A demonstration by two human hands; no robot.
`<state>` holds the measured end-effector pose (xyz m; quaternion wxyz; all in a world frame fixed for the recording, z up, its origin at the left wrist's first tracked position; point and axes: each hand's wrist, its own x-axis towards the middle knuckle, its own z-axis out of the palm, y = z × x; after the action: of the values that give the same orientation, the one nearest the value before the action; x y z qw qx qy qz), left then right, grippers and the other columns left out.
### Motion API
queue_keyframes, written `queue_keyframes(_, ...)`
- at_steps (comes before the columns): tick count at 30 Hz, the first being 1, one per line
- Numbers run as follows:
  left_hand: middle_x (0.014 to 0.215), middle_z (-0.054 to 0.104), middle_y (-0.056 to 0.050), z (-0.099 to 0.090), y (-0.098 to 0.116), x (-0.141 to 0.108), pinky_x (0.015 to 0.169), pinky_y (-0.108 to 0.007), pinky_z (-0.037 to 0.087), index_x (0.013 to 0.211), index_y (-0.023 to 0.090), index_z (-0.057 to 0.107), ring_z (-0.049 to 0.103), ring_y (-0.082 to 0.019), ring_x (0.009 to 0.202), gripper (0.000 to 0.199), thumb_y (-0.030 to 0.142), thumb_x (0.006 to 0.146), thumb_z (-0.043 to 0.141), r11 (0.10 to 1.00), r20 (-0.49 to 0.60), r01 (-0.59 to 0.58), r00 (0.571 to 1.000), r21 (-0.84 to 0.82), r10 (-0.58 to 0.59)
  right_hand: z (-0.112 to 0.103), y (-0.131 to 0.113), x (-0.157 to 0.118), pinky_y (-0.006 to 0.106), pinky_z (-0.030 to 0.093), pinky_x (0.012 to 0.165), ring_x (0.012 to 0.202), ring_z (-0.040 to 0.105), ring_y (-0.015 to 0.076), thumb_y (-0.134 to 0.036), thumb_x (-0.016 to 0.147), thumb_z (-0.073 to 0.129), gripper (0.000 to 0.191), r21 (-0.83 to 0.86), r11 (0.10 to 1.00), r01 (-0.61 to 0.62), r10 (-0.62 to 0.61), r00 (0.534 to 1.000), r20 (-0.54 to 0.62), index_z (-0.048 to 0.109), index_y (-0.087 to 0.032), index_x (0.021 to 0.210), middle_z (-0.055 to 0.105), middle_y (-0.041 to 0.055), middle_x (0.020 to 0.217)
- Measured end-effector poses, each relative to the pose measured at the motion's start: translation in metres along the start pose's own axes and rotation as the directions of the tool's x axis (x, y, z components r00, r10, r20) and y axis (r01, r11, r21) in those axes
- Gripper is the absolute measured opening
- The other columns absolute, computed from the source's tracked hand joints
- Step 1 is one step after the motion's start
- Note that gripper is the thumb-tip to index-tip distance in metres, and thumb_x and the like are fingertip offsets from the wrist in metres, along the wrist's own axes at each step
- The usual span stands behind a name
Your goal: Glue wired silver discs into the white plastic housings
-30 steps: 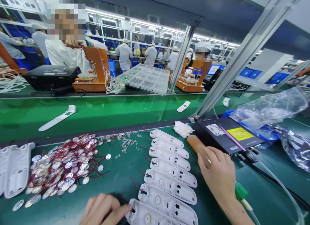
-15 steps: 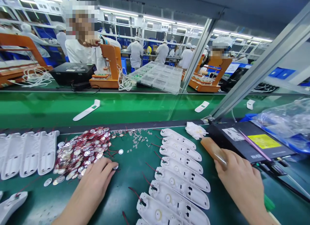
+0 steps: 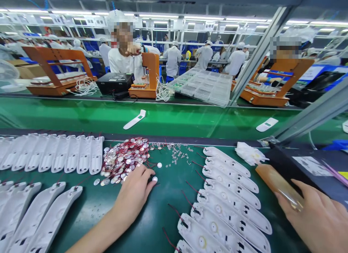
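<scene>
My left hand (image 3: 135, 190) is closed, its thumb and fingertips pinching a small round metal disc (image 3: 154, 179) just right of a pile of similar discs with red wires (image 3: 127, 156). My right hand (image 3: 318, 207) is wrapped around a translucent amber-brown bottle (image 3: 281, 182), whose far end points toward a crumpled white tissue (image 3: 250, 153). Between the hands, a slanting row of white plastic shells (image 3: 225, 205) lies hollow side up. Red wires stick out at their left ends, and round discs show inside several of the nearer ones.
More white shells (image 3: 58, 153) line the left side. Tiny clear pieces (image 3: 176, 151) are scattered behind the middle. A green conveyor belt (image 3: 190, 117) carries white covers (image 3: 268, 124). At right stand a black box (image 3: 307, 162) and a slanted metal post (image 3: 261, 49). Co-workers (image 3: 125, 60) are beyond the belt.
The view has swung left, so the scene sits further right and more shells show at left. Both hands keep their holds. The white covers on the belt have shifted right in view.
</scene>
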<state>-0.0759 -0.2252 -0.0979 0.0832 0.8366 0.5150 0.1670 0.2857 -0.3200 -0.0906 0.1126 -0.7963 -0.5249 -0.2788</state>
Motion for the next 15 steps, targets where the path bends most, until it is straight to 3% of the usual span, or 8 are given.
queue_keyframes(4,0.084,0.053,-0.004,-0.001,0.002,0.001,0.070,-0.036,0.045,0.085,0.017,0.052,0.053,-0.019,0.076,0.012,0.016,0.090,0.041,0.998,0.011,0.003,1.000,-0.068,-0.002,-0.013,-0.009,0.006,0.045,0.037,0.072,0.084,0.056,0.0372,-0.041,0.088,0.028,0.045,-0.058,0.998,0.033,-0.034,0.999,-0.019,0.045,-0.012,0.118,0.058,0.0172,0.091)
queue_keyframes(6,0.083,0.052,-0.003,-0.002,0.002,0.002,0.068,-0.034,0.044,0.082,0.017,0.050,0.052,-0.018,0.075,0.012,0.015,0.089,0.040,0.990,-0.001,-0.007,1.000,-0.142,0.007,-0.022,-0.015,0.014,0.045,0.038,0.072,0.083,0.057,0.0361,-0.041,0.088,0.027,0.044,-0.011,0.999,0.052,-0.052,0.996,-0.077,0.048,-0.012,0.114,0.060,0.0172,0.091)
queue_keyframes(9,0.083,0.052,-0.002,-0.005,0.003,0.003,0.066,-0.030,0.045,0.082,0.018,0.049,0.052,-0.015,0.073,0.012,0.015,0.089,0.040,0.953,-0.056,-0.051,0.998,-0.298,0.036,-0.034,-0.026,0.026,0.043,0.041,0.068,0.081,0.059,0.0314,-0.043,0.086,0.033,0.037,0.150,0.971,0.185,-0.160,0.974,-0.162,0.053,-0.019,0.107,0.064,0.0127,0.092)
queue_keyframes(11,0.083,0.054,-0.001,-0.007,0.006,0.004,0.065,-0.027,0.047,0.085,0.019,0.049,0.053,-0.013,0.072,0.009,0.014,0.089,0.042,0.905,-0.118,-0.101,0.991,-0.413,0.057,-0.043,-0.042,0.031,0.041,0.044,0.071,0.086,0.060,0.0271,-0.042,0.084,0.044,0.031,0.346,0.898,0.271,-0.215,0.958,-0.190,0.053,-0.022,0.106,0.064,0.0084,0.096)
queue_keyframes(13,0.084,0.057,-0.001,-0.011,0.012,0.003,0.061,-0.022,0.049,0.094,0.021,0.052,0.055,-0.011,0.070,0.012,0.013,0.088,0.044,0.836,-0.190,-0.169,0.979,-0.523,0.079,-0.056,-0.065,0.033,0.037,0.045,0.082,0.095,0.058,0.0223,-0.035,0.083,0.051,0.028,0.557,0.773,0.302,-0.247,0.953,-0.174,0.053,-0.022,0.108,0.062,0.0062,0.101)
queue_keyframes(15,0.083,0.058,-0.001,-0.016,0.021,0.000,0.054,-0.017,0.050,0.100,0.022,0.054,0.057,-0.009,0.066,0.020,0.009,0.088,0.044,0.752,-0.232,-0.235,0.966,-0.616,0.111,-0.070,-0.093,0.032,0.029,0.045,0.084,0.099,0.056,0.0169,-0.027,0.083,0.052,0.025,0.698,0.638,0.325,-0.332,0.934,-0.131,0.052,-0.023,0.108,0.061,0.0043,0.105)
